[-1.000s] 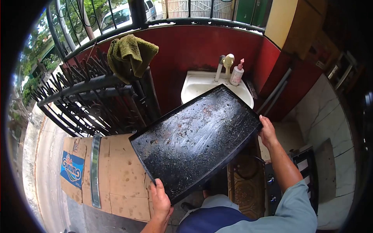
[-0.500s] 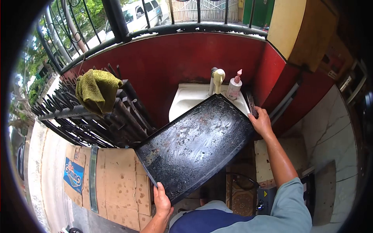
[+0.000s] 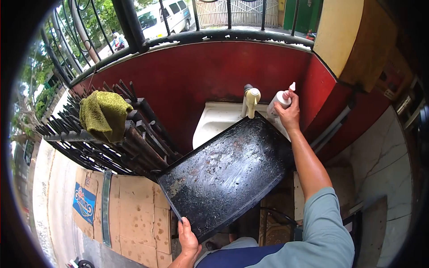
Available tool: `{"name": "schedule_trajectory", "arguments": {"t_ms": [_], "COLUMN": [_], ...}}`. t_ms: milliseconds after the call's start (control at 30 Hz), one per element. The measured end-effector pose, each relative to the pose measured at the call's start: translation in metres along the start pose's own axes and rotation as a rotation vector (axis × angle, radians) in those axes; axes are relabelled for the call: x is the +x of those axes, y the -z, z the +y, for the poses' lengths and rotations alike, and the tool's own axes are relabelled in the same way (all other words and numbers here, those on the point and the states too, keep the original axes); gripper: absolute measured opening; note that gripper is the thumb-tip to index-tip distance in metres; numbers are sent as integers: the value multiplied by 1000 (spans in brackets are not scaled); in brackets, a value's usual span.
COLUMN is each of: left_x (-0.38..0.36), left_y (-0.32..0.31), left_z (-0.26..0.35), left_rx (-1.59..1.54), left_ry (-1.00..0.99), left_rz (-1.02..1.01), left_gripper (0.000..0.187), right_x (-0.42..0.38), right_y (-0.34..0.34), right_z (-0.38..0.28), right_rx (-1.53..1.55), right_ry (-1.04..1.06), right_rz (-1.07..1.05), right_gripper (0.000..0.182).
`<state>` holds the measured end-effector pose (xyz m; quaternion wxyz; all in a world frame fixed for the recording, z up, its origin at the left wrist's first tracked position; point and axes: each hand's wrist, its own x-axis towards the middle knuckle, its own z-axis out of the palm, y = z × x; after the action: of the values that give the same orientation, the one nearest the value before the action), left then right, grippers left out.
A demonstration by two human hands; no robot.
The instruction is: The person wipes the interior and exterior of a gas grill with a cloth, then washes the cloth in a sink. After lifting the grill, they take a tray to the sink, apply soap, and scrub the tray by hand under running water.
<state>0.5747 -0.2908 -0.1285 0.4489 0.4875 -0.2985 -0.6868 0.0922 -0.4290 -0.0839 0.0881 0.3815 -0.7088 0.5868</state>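
Observation:
A wet black tray (image 3: 228,172) with flaked, dark residue lies tilted over the white sink (image 3: 203,129), its far corner by the cream faucet (image 3: 253,100). My left hand (image 3: 188,236) grips the tray's near left corner, thumb on the rim. At the sink's right side, my right hand (image 3: 289,114) is wrapped round a white bottle with a pink pump (image 3: 273,106), which leans to the right. The bottle's lower part is partly hidden behind the tray and my fingers.
A green cloth (image 3: 105,114) hangs on black metal bars (image 3: 147,143) at the left. Cardboard (image 3: 138,210) lies below them. A red wall (image 3: 178,71) with a black railing stands behind the sink. A person is outside, beyond the railing.
My right hand has left the tray's right edge, moved up and taken hold of the bottle, which now leans. My left hand still holds the tray.

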Motion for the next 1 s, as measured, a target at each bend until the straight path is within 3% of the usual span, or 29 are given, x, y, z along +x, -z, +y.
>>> {"name": "schedule_trajectory", "arguments": {"t_ms": [67,200,267,433,500,633,700,833,933,1000], "left_x": [3,15,22,21,21,30,28,26,20,16], "left_y": [3,2,2,-1,0,8,10,9,4,-3], "left_z": [-3,-15,-29,-26,-26,-39,-46,-36,-23,-23], "left_rx": [-42,-39,-21,-49,-56,-48,11,-63,-132,-65], "left_ry": [2,-11,-2,17,46,-19,-55,-37,20,-159], "left_rz": [3,46,82,114,92,65,43,-11,-29,1], "left_gripper": [51,47,48,49,50,46,43,39,45,57], "right_x": [1,-27,-46,-104,-118,-131,-137,-146,-164,-174], "right_y": [25,61,62,59,52,48,49,42,40,38], "right_z": [-6,-65,-78,-123,-119,-141,-155,-127,-136,-132], "right_rx": [153,924,892,775,776,841,926,955,909,804], "right_ry": [71,-189,-278,-219,-157,-221,-323,-329,-402,-354], "right_rz": [-37,-232,-293,-554,-564,-626,-552,-593,-627,-661], "right_gripper": [57,46,46,88,103,105,103,91,82,81]}}
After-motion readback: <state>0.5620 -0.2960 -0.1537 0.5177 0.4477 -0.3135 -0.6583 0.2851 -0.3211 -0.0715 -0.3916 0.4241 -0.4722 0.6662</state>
